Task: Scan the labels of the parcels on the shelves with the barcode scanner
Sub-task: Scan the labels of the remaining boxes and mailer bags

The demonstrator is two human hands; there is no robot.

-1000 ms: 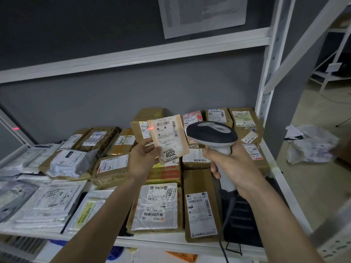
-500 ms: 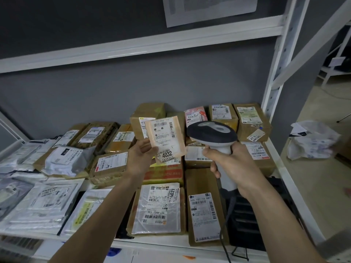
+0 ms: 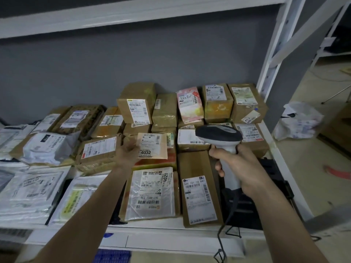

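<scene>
Cardboard parcel 4032 (image 3: 152,146) is judged light and stiff, best taken by its edges; it is held at its near-left edge by the left hand (image 3: 127,151), just above the stacked boxes; the barcode scanner (image 3: 220,137) is gripped by its handle in the right hand (image 3: 240,168), raised upright to that hand's front.

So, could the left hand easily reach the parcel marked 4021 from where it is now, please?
Probably yes: the 4021 parcel lies uncovered at the shelf front, just below the left hand, though that hand is occupied with the 4032 parcel.
</scene>
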